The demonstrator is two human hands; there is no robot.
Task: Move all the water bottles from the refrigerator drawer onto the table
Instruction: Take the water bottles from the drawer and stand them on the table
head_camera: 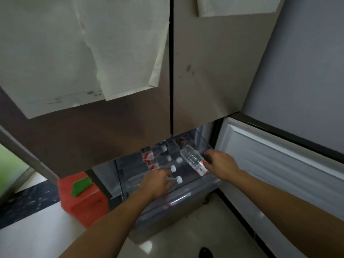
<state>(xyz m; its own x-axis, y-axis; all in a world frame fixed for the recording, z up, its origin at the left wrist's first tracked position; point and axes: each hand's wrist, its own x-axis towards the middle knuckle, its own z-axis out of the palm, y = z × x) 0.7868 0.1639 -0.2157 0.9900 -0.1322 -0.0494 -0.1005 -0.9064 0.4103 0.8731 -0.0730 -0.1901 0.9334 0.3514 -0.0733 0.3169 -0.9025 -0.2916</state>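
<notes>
The refrigerator drawer (189,197) is pulled out below the closed upper doors. Several clear water bottles (154,157) with white caps and red-and-white labels lie inside it on their sides. My right hand (220,163) grips one clear bottle (191,157) by its labelled end and holds it tilted above the drawer's right side. My left hand (156,181) reaches into the drawer's front and curls round another lying bottle (175,181), whose white cap sticks out to the right of my fingers. Its body is mostly hidden under the hand.
An open lower fridge door (279,164) stands to the right. A red box (83,200) with a green piece on top sits on the floor to the left. White papers (83,53) hang on the upper doors. Pale floor tiles (204,229) lie below.
</notes>
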